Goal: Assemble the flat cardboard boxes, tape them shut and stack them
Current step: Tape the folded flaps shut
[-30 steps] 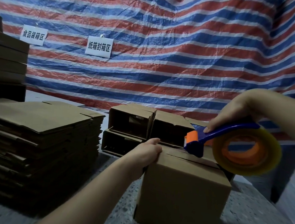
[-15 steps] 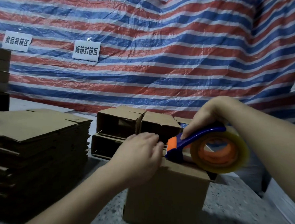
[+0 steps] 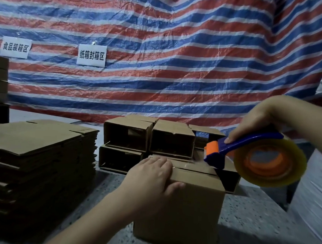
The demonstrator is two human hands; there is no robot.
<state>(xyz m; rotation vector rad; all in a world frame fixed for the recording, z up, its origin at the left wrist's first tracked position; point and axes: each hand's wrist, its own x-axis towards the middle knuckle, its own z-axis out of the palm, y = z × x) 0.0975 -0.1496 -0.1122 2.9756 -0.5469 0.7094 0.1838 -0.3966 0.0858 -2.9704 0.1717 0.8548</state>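
Two hands are busy on one box (image 3: pixel 180 211), which stands upright on the speckled tabletop (image 3: pixel 253 227) right in front of you. Your left hand (image 3: pixel 150 178) lies over its near top edge, fingers flat on the flaps, thumb down the front. Your right hand (image 3: pixel 254 124) is wrapped around the blue tape dispenser (image 3: pixel 247 155), its orange head touching the top seam. Flat cardboard (image 3: pixel 41 140) is piled to the left; open boxes (image 3: pixel 148 139) are stacked behind.
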